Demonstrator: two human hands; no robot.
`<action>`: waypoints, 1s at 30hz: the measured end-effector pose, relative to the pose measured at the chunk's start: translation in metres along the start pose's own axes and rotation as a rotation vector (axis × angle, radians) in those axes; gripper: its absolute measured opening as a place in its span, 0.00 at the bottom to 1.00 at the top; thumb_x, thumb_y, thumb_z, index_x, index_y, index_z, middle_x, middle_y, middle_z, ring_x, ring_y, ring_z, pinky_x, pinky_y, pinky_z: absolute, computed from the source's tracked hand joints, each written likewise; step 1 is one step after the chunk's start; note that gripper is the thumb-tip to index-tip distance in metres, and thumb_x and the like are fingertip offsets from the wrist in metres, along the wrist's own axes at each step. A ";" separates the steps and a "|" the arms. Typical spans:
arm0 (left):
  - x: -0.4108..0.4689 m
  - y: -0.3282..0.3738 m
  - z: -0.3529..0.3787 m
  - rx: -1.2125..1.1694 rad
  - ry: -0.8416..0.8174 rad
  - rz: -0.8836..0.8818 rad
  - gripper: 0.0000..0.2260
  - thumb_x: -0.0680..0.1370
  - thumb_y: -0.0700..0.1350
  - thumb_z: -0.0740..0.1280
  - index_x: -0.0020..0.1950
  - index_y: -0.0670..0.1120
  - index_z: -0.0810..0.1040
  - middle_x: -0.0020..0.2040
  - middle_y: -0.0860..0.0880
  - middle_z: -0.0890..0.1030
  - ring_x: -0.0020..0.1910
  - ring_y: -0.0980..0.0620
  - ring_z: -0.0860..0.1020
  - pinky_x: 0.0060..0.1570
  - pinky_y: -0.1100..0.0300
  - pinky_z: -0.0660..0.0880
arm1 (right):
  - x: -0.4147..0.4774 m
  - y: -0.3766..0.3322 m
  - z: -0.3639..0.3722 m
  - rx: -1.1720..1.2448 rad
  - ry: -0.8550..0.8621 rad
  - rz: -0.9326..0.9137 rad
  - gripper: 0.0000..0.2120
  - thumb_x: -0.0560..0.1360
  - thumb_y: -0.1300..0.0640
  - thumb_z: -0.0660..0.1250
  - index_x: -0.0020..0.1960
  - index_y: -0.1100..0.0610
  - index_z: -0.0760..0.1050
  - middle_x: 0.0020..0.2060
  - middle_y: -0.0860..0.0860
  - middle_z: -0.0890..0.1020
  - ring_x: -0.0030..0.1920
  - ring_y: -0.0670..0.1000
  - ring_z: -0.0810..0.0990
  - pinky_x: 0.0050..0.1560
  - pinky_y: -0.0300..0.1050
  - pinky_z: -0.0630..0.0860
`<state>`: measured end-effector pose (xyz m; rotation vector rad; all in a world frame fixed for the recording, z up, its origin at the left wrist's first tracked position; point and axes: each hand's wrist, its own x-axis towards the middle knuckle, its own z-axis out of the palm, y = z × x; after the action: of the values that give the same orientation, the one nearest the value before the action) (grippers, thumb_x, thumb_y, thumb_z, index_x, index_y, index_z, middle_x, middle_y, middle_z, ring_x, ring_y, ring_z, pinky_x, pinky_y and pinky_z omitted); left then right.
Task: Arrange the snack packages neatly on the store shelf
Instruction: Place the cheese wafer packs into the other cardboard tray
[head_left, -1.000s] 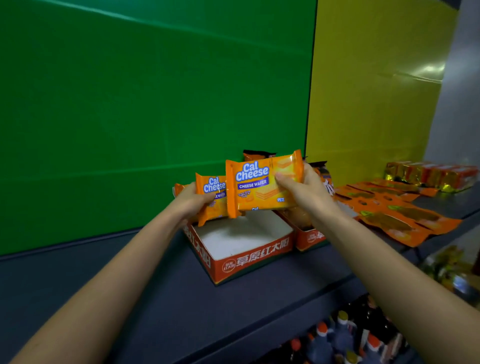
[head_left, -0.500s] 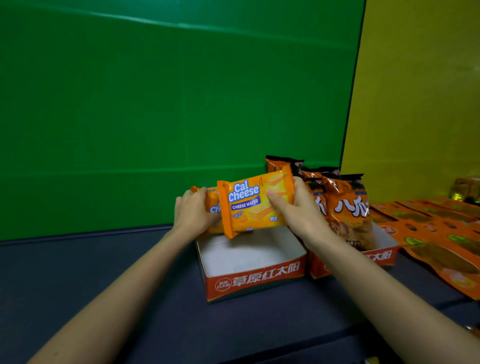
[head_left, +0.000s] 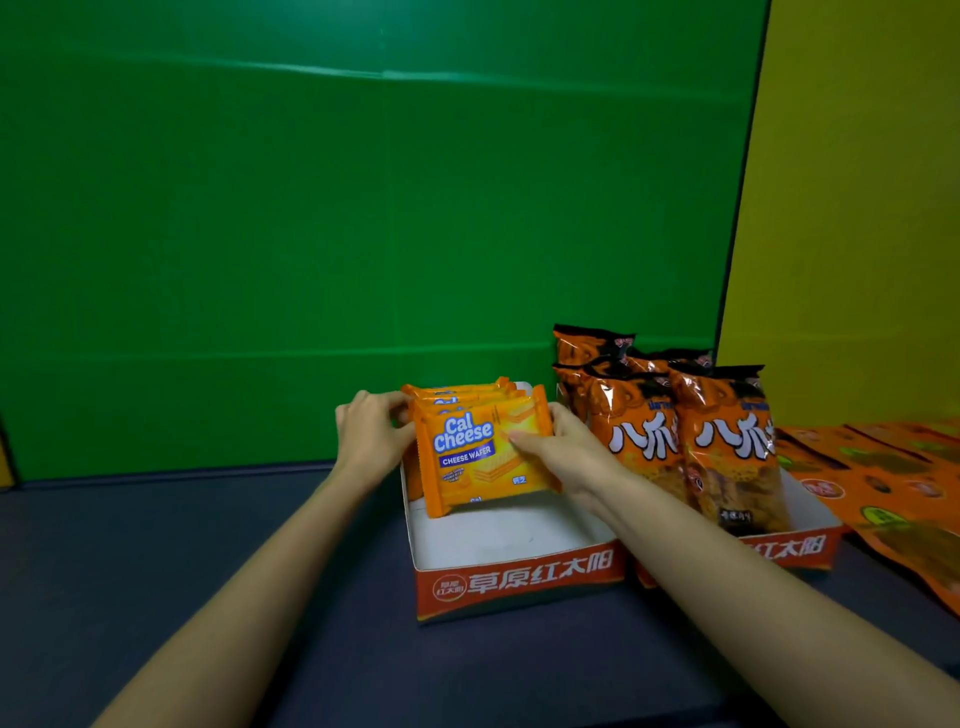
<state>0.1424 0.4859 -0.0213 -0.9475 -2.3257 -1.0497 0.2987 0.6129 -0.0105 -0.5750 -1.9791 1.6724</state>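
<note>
An orange Cal Cheese wafer pack (head_left: 467, 457) stands tilted in the back of an open red-and-white display box (head_left: 519, 579), in front of a row of like packs (head_left: 457, 393). My right hand (head_left: 558, 449) grips its right edge, thumb on its face. My left hand (head_left: 371, 434) holds the left ends of the packs behind it. The front half of the box floor is bare.
Orange snack bags (head_left: 727, 447) stand upright in a second display box (head_left: 795, 545) just right of my right arm. Flat orange pouches (head_left: 893, 483) lie further right on the dark shelf (head_left: 156, 561). A green back panel (head_left: 311, 208) and a yellow panel (head_left: 857, 182) close the rear.
The front wafer pack has come down from above the box into it, against the packs behind. The camera has swung right and closer, which brings the bags into full view.
</note>
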 end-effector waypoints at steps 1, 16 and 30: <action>0.000 -0.001 0.000 -0.014 -0.007 -0.005 0.06 0.73 0.43 0.67 0.47 0.44 0.82 0.39 0.50 0.79 0.51 0.44 0.76 0.49 0.57 0.60 | 0.001 0.000 0.001 -0.019 -0.023 0.007 0.16 0.76 0.65 0.65 0.62 0.56 0.68 0.53 0.53 0.80 0.49 0.52 0.80 0.45 0.43 0.79; 0.000 -0.010 -0.002 -0.303 -0.103 -0.008 0.11 0.78 0.39 0.62 0.58 0.40 0.79 0.54 0.44 0.82 0.49 0.52 0.76 0.49 0.62 0.69 | 0.024 0.009 0.016 -0.815 0.152 -0.168 0.31 0.73 0.56 0.69 0.71 0.58 0.59 0.65 0.56 0.71 0.64 0.58 0.72 0.61 0.49 0.70; -0.074 -0.026 -0.095 0.372 0.092 0.007 0.10 0.79 0.49 0.60 0.53 0.47 0.78 0.49 0.49 0.83 0.48 0.45 0.80 0.44 0.55 0.74 | -0.050 -0.027 0.051 -0.928 -0.057 -0.642 0.12 0.76 0.52 0.63 0.58 0.52 0.76 0.56 0.50 0.81 0.58 0.53 0.78 0.58 0.50 0.73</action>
<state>0.1822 0.3696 -0.0188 -0.7442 -2.3260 -0.6097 0.3078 0.5387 0.0042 -0.1268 -2.5513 0.3500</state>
